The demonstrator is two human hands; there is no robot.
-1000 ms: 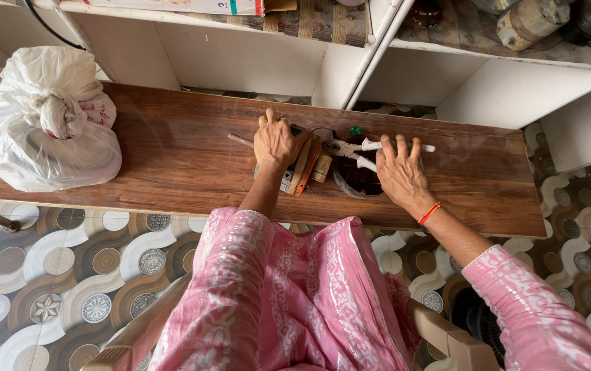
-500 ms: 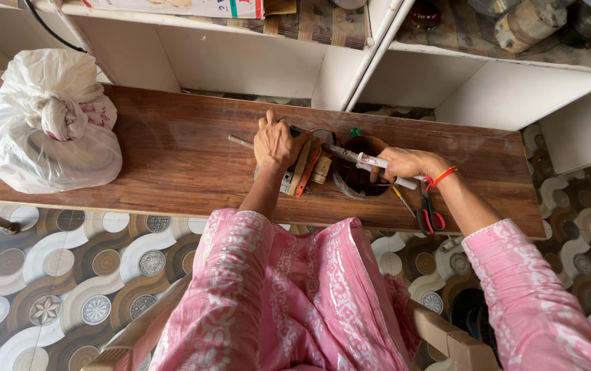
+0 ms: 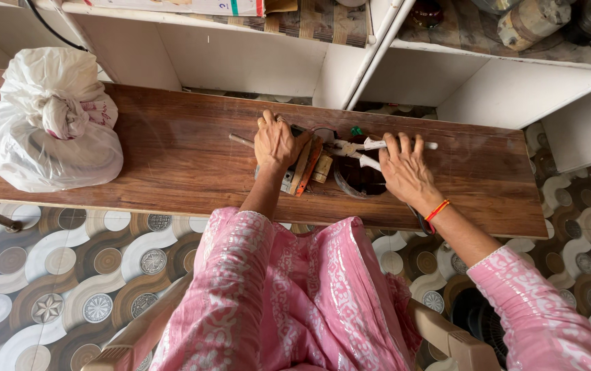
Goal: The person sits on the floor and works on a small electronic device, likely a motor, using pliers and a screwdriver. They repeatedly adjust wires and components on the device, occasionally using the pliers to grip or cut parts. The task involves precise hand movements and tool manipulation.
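The right hand [image 3: 405,172] has returned from the counter [image 3: 172,151] edge, now flat and open beside the small tools [image 3: 309,165]; the left hand [image 3: 276,142] rests open on them.

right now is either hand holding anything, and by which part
Neither visibly grips anything: left hand and right hand lie palm-down on the small tools on the wooden board.

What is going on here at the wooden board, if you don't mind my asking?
A person in pink sits at a long wooden board. Both hands lie flat on a small cluster of tools in the middle: the left hand on the wooden-handled pieces, the right hand on white-handled tools over a dark round object. A knotted white plastic bag sits at the board's left end.
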